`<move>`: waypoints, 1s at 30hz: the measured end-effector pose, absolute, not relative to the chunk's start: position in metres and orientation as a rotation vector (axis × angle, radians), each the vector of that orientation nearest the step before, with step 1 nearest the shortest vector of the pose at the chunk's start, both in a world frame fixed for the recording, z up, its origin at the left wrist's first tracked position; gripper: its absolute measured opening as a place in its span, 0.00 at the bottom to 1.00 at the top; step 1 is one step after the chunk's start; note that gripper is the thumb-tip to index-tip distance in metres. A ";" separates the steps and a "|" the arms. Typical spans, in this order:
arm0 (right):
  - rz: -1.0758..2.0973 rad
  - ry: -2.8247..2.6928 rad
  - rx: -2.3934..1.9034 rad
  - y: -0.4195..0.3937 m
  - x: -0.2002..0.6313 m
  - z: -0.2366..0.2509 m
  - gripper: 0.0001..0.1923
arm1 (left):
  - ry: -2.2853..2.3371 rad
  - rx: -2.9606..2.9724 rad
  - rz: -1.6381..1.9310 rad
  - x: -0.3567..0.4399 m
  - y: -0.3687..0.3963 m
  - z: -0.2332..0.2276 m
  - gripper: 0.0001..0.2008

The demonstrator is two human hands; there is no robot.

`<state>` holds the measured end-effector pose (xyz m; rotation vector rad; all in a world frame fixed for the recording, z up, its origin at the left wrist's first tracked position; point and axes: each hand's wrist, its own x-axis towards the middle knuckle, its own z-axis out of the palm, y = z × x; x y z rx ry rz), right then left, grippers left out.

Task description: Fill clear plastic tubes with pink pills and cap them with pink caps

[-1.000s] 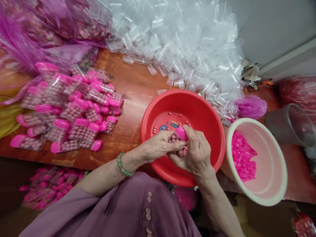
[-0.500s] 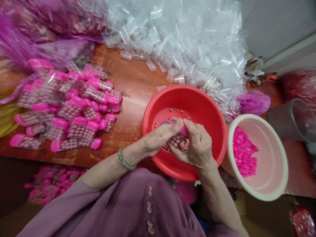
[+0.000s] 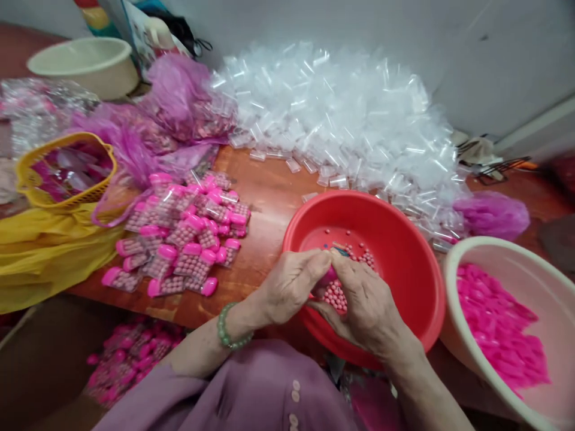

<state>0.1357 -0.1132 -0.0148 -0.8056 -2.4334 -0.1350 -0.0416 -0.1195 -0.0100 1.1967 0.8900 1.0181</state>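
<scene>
Reddish-brown wooden bench (image 3: 265, 197) set against a pale grey wall, crowded with packing supplies. Both hands meet over the near side of a round red plastic basin (image 3: 404, 263). The left hand (image 3: 291, 284) and the right hand (image 3: 366, 302) are clenched together on one small clear plastic case filled with pink beads (image 3: 335, 293); the fingers of both hands press on its bright pink cap, now almost hidden beneath the thumbs. A second ago that cap stood clear above the fingers, so it appears to have been pushed down onto the case, which suggests, as a judgement, that this case is nearly closed. The view has also lifted, bringing more of the far bench into sight.

A green bead bracelet (image 3: 229, 332) circles the left wrist, above a mauve buttoned sleeve (image 3: 251, 395). Loose pink beads (image 3: 359, 254) lie on the basin floor, just beyond the hands. To the right, touching the basin, a cream plastic bowl (image 3: 453, 281) holds loose bright pink caps (image 3: 498, 323). To the left on the bench lies a heap of filled, pink-capped cases (image 3: 184, 239). Farther left are a yellow plastic basket (image 3: 31, 161) and yellow sheeting. Along the far side spreads a great pile of empty clear plastic cases (image 3: 341, 126), with crumpled purple plastic bags (image 3: 179, 96) beside it.
</scene>
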 end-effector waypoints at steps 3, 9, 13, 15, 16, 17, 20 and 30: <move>-0.005 -2.514 -0.897 -0.108 0.145 -0.006 0.38 | 1.343 1.504 1.160 -0.086 -0.119 -0.012 0.22; 0.186 -2.391 -0.983 -0.032 0.168 0.006 0.10 | 2.400 1.870 0.992 -0.184 -0.097 -0.031 0.19; 0.120 -2.445 -1.303 0.060 0.159 0.002 0.08 | 2.539 1.922 0.888 -0.216 -0.080 -0.047 0.29; 0.111 -2.533 -1.476 0.102 0.150 -0.007 0.08 | 2.519 1.951 0.967 -0.221 -0.074 -0.054 0.28; 0.104 -2.561 -1.520 0.120 0.146 -0.013 0.08 | 2.474 1.958 1.003 -0.221 -0.073 -0.058 0.26; 0.103 -2.594 -1.557 0.136 0.143 -0.019 0.09 | 2.428 1.959 1.025 -0.222 -0.072 -0.062 0.24; 0.140 -2.705 -1.629 0.169 0.137 -0.038 0.07 | 2.355 1.931 1.053 -0.226 -0.072 -0.076 0.22; 0.336 -2.868 -1.957 0.218 0.135 -0.069 0.15 | 2.375 1.838 1.229 -0.193 -0.101 -0.060 0.22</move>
